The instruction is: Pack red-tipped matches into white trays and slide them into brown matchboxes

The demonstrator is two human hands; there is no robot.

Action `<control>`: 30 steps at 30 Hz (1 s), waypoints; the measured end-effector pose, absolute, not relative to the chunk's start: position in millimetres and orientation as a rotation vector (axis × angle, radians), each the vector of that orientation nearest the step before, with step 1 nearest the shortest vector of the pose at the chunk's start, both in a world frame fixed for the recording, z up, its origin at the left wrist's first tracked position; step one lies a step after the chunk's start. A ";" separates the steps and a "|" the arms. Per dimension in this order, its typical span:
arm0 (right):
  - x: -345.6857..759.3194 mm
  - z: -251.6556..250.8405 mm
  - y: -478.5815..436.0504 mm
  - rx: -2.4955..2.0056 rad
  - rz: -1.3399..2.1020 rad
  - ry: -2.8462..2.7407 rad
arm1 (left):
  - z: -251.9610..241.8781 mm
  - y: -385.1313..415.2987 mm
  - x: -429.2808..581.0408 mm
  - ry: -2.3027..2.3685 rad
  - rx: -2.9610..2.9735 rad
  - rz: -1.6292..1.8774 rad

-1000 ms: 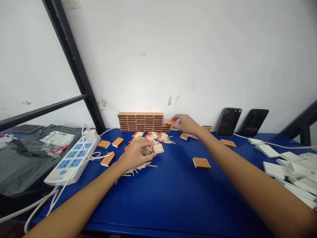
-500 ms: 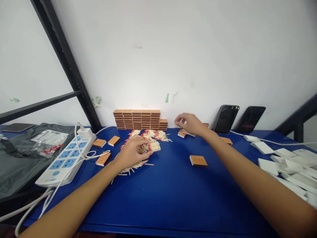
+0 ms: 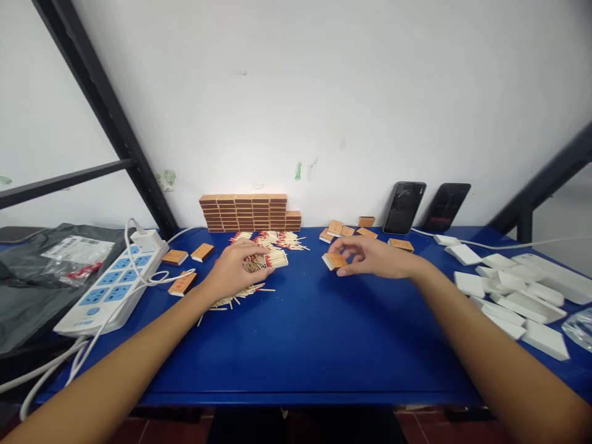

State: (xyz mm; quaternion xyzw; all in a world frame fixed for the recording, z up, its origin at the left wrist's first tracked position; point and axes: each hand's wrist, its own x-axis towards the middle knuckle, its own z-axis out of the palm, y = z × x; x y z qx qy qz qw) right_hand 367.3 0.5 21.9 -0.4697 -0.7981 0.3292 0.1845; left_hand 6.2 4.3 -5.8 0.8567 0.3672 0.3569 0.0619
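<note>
Left hand [image 3: 234, 272]: grip closed on a white cardboard tray [image 3: 283, 263] full of red-tipped wooden matches [image 3: 274, 257], at 11 o'clock.
Right hand [image 3: 377, 259]: grip pinching an orange cardboard matchbox [image 3: 333, 261], blue tabletop [image 3: 314, 336] centre.
Orange matchbox stack [image 3: 245, 213]: 12 o'clock, against the wall [image 3: 324, 92].
Box print: unreadable.

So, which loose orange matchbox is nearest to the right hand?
The matchbox between the fingertips of the right hand, alone mid-table; the others lie back near the wall or left beside the power strip.
</note>
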 end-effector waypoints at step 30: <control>300.8 -13.0 -13.7 -1.025 0.923 -1.953 | -7.2 -2.1 14.4 0.893 2.346 0.971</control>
